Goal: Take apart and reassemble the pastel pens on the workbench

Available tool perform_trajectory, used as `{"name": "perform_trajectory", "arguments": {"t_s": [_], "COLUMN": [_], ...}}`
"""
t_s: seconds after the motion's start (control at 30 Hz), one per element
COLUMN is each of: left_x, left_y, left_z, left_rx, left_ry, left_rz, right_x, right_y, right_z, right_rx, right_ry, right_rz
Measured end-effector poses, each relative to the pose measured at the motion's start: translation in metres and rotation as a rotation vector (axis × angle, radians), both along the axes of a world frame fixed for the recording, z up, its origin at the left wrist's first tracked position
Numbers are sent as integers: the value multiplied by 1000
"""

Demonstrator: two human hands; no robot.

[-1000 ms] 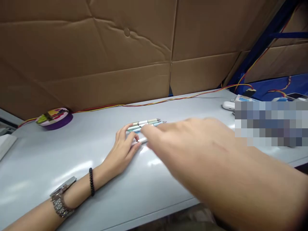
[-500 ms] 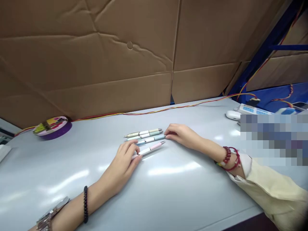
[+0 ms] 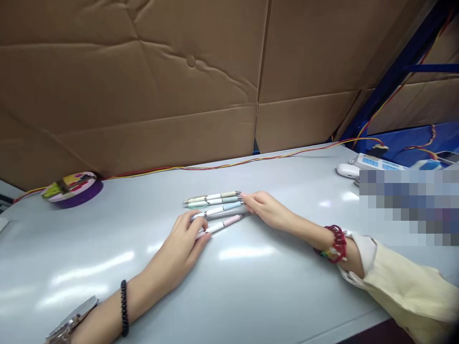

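Several pens lie side by side on the grey table, tips to the right. Nearest me is a pink and white pen (image 3: 223, 225), its rear end pinched by my left hand (image 3: 184, 243). Beyond it lies a blue and white pen (image 3: 219, 209); fingers of my left hand touch its rear end. Two more, a green and white pen (image 3: 215, 201) and a yellow-green and white pen (image 3: 217, 196), rest close together at the back. My right hand (image 3: 267, 208) has its fingertips pressed together at the tips of the pens; anything between them is hidden.
A round purple-sided box (image 3: 73, 191) stands at the back left. Red and yellow wires (image 3: 215, 166) run along the table's rear edge before a cardboard wall (image 3: 161, 86). A power strip (image 3: 380, 163) and a white mouse-like object (image 3: 347, 170) sit at the right.
My right hand has moved slightly left to the pen tips. The blue pen has shifted nearer the pink one, leaving a wider gap to the green pen.
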State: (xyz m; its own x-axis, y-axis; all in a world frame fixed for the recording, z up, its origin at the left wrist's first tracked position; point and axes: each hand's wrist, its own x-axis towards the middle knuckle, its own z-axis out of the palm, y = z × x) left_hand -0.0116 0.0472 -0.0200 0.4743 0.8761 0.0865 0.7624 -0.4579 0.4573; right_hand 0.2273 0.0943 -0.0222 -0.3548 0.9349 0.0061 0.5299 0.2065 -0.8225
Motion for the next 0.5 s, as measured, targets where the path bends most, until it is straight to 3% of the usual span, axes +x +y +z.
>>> {"name": "perform_trajectory", "arguments": {"t_s": [0.23, 0.4, 0.5], "left_x": [2, 2, 2], "left_y": [0, 0, 0], "left_z": [1, -1, -3], "left_rx": [21, 57, 59], "left_ry": [-16, -29, -27], "left_rz": [11, 16, 8], "right_x": [-5, 7, 15], "right_y": [-3, -4, -3], "right_z": [2, 7, 11], "right_rx": [-93, -29, 51], "right_ry": [54, 63, 15], "right_rz": [-36, 212, 260]}}
